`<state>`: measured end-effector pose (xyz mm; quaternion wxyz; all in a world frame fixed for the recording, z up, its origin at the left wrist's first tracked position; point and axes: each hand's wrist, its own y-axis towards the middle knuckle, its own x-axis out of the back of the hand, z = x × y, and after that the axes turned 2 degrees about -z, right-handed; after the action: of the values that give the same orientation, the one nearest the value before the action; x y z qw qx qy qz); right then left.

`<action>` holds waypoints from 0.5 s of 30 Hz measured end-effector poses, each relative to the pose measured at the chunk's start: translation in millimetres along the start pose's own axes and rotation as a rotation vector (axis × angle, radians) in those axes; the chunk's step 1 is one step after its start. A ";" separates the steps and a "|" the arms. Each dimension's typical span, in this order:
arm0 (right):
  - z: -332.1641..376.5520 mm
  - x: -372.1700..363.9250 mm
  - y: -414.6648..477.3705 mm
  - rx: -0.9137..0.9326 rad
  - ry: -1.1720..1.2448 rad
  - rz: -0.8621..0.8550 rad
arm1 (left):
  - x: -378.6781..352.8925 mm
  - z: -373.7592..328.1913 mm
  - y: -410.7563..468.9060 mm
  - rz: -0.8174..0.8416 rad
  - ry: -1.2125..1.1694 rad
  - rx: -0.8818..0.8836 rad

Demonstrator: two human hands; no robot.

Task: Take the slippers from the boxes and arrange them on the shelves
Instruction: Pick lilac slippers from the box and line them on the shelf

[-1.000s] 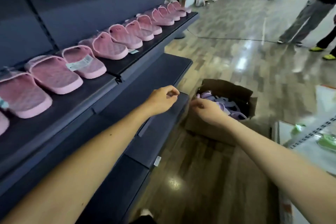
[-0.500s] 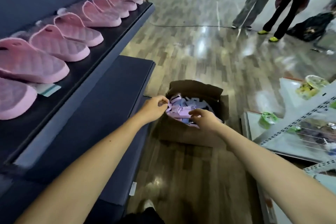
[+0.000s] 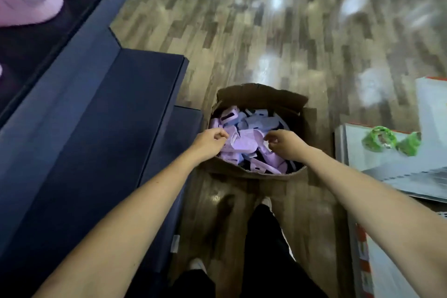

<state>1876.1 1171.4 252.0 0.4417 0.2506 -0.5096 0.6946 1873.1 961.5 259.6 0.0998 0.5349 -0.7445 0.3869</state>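
Picking step, over box (image 3: 256, 95): my left hand (image 3: 210, 141) pinches purple slipper (image 3: 244, 144); right hand (image 3: 283, 145) curled, grasp unclear. Next: lift clear.

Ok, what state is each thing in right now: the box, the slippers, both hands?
Brown cardboard box: open, flaps up, standing on the floor.
Purple foam slippers: piled loose inside the box.
Pink foam slippers: lying on the dark upper shelf.
Left hand: fingers curled on the topmost purple slipper, at its strap.
Right hand: fingers curled over the pile; grip unclear.
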 end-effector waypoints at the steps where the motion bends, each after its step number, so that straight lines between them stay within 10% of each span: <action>1: -9.7 0.3 15.4 -0.005 -0.004 0.058 | -6.5 -2.0 16.2 -0.010 -0.022 0.046; 15: -91.7 -58.6 202.5 0.016 -0.085 0.339 | -72.0 54.3 168.4 -0.150 -0.141 0.456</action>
<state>1737.8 1217.3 74.2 0.2943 0.1940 -0.5571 0.7519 1769.7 997.8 103.1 -0.0473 0.6229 -0.6014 0.4981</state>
